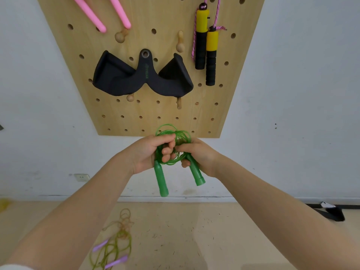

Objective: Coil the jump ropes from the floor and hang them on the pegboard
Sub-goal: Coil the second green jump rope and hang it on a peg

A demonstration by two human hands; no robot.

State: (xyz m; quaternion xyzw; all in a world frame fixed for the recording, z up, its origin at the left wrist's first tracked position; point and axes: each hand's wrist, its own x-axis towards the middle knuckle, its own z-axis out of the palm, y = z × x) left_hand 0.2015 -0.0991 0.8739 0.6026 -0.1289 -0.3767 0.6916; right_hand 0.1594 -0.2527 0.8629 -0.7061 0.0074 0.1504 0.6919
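Green plastic jump rope (173, 145), coiled into a small bundle and held in front of the wall just below the pegboard (109, 61), both handles hanging down. Left hand (148, 154): fingers curled through the loops, clamped on the coil. Right hand (198, 156): fingers closed round the coil beside the nearer handle (thumb hidden, so its part in the grip could not be told).

Handling note — the loops looked springy, so the bundle would probably be best kept pinched at one point while it is lifted, then a few loops slipped together over a free wooden peg (180, 43), handles left to dangle evenly.

Board, left to right: pink handles (101, 16), black grip attachment (142, 78), yellow-and-black rope (206, 45) — already hung.

Surroundings: white, scuffed wall with a socket (82, 177) low on the left; pale wooden floor (185, 230) carrying a loose yellow-green rope with lilac handles (111, 248), not yet coiled, and a black strap (329, 211) at far right.
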